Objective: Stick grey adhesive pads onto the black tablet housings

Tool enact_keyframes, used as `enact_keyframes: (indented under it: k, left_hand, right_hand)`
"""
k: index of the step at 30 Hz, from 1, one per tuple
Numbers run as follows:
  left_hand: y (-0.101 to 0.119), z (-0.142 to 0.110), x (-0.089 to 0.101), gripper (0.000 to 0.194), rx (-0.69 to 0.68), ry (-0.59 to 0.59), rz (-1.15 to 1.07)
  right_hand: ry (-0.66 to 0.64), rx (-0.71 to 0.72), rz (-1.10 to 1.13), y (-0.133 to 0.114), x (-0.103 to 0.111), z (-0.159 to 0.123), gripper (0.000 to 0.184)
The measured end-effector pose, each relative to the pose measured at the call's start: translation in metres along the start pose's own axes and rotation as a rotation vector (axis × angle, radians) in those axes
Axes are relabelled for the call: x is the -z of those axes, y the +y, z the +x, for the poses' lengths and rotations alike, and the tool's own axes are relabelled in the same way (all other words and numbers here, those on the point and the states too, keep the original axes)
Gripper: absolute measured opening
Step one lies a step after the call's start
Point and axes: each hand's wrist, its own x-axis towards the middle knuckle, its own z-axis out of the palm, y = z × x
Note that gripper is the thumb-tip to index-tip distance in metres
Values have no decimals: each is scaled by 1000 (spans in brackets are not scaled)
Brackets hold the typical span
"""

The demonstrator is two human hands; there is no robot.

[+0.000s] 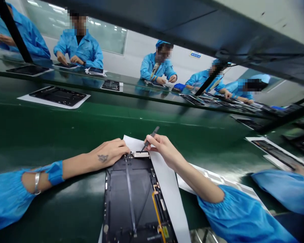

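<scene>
An opened tablet housing (131, 199) lies on the green belt right below me, its dark inner face up, with a thin strip running down it. An orange flex cable (157, 209) runs along its right side. My right hand (159, 146) is shut on dark tweezers (151, 137), whose tips reach down to the small circuit parts at the housing's top edge. My left hand (108, 152) rests its fingertips at that same edge, holding nothing I can see. White paper (168, 189) lies under the housing and sticks out past its top.
The green conveyor belt (53, 135) runs across the view, carrying other dark tablets on white sheets (57, 97). White patterned sheets (218, 179) lie beyond my right arm. A co-worker's blue sleeve (281, 190) is at the right. Several blue-smocked workers sit beyond a dark overhead shelf (192, 30).
</scene>
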Motion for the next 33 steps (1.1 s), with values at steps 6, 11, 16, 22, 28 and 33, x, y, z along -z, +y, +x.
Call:
enact_keyframes:
  k: [6,11,16,22,28,33]
  left_hand:
    - [0,-2,-5,36,-22,-23,58]
    - [2,0,-5,37,-6,-19,59]
    - [3,0,-4,37,-15,5,66]
    - [5,0,0,35,-19,-22,68]
    - [7,1,1,34,-5,-45,68]
    - [7,1,2,33,-8,-39,60]
  right_hand:
    - [19,-57,-20,9,7,-3,52]
    - [-3,-78,-28,6,8,-2,51]
    - [-18,-93,-57,4,9,0,51]
    - [-41,-103,-42,1,9,0,48]
    - [-55,-104,-42,2,10,1,49]
    - [-70,-92,-57,2,11,2,50]
